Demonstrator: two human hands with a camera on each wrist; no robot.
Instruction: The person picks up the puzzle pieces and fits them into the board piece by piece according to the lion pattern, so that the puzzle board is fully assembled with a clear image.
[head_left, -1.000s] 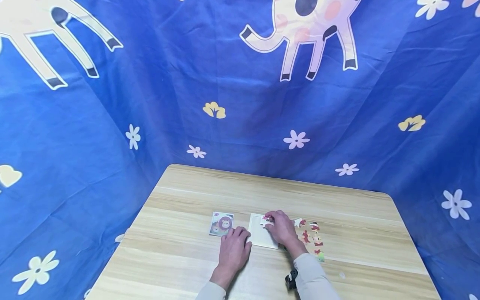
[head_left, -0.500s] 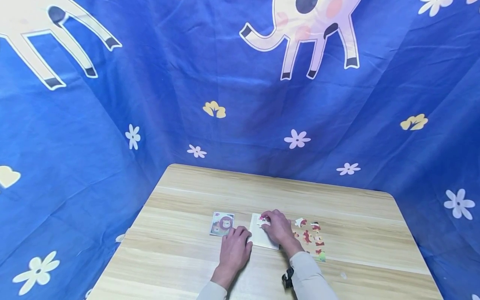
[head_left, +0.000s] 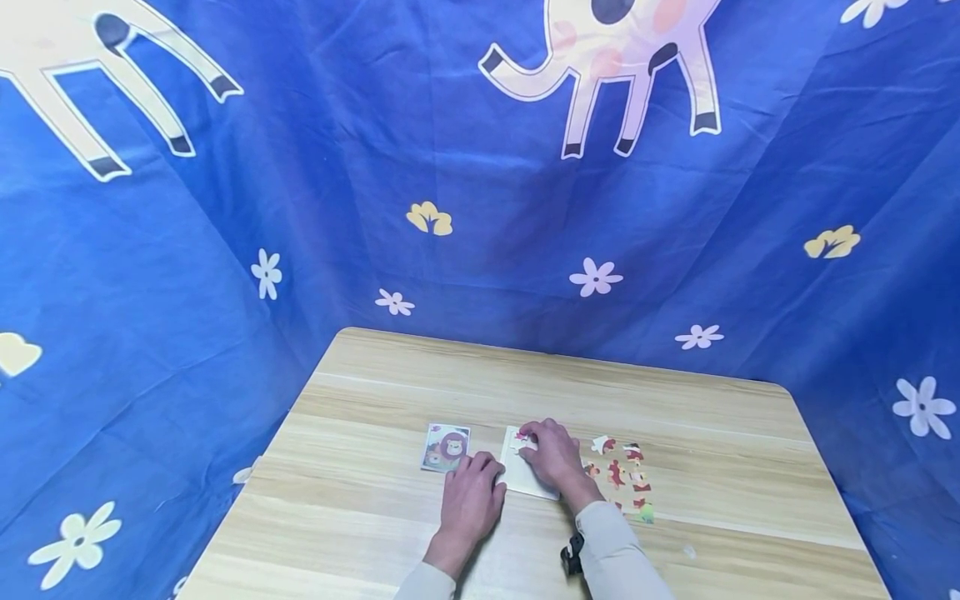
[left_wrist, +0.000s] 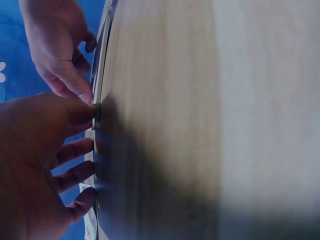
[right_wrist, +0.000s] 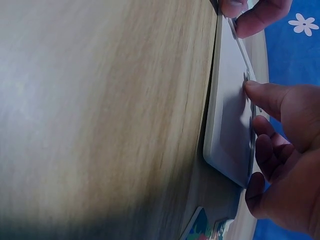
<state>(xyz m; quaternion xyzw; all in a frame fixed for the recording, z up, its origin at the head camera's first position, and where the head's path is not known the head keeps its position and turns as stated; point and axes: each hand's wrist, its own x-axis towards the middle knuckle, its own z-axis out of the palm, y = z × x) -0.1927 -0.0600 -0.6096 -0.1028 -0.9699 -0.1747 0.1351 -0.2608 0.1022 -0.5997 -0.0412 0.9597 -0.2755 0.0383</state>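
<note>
A white puzzle tray [head_left: 522, 477] with a raised rim lies flat on the wooden table. Over its far left corner my right hand [head_left: 558, 458] pinches a jigsaw piece [head_left: 518, 444] with white and pink on it, low against the tray floor. The right thumb and fingertips show right at the tray surface in the right wrist view, where the piece is mostly hidden. My left hand [head_left: 471, 496] rests at the tray's left rim, fingers relaxed and fingertips touching the edge. Just beyond the left fingers lies a picture card [head_left: 446, 448] with a lion.
Several loose jigsaw pieces [head_left: 617, 473], red, white and green, lie spread right of the tray, partly behind the right forearm. A small pale scrap [head_left: 689, 552] sits nearer the front right. Blue printed cloth [head_left: 480, 250] hangs behind and beside the table [head_left: 360, 467].
My right hand has shifted slightly left with the jigsaw piece, which now sits closer into the tray's far left corner. The left hand has stayed at the rim.
</note>
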